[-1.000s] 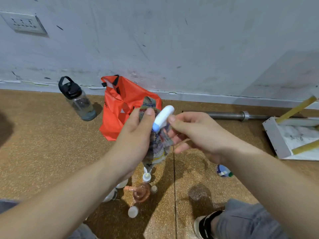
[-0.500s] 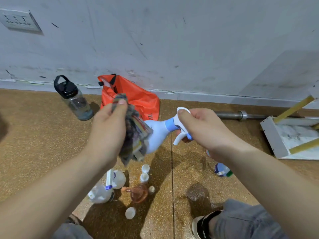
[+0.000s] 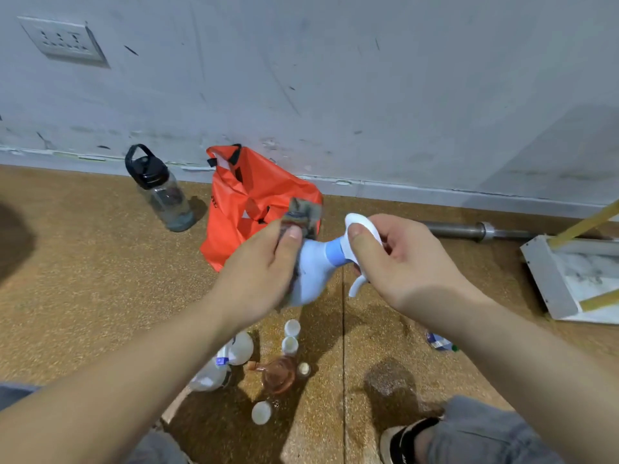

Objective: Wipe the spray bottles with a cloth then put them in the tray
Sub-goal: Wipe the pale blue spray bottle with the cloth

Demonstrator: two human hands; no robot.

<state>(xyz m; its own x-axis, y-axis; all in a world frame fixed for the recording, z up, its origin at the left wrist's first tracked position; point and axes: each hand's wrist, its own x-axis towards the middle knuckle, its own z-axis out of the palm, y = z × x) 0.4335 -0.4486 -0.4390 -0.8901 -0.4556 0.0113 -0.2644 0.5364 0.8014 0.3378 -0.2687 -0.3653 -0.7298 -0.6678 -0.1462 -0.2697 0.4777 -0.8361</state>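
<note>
Spray bottle in the air over the floor, lying sideways | right hand fingers grasp its white head | left hand fingers pinch cloth on its body | best: rotate bottle, wipe toward base, grip firm.

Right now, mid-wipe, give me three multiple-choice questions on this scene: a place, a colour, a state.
1. Where does the tray lie? A on the floor at the right; B on a chair; C on a shelf.
2. The held spray bottle's collar is: A red; B blue; C green.
3. The left hand: A is empty; B grips a sponge; C holds the cloth on the bottle.
Answers: A, it sits by the right edge; B, a blue band below the trigger head; C, cloth pressed to its body.
</note>
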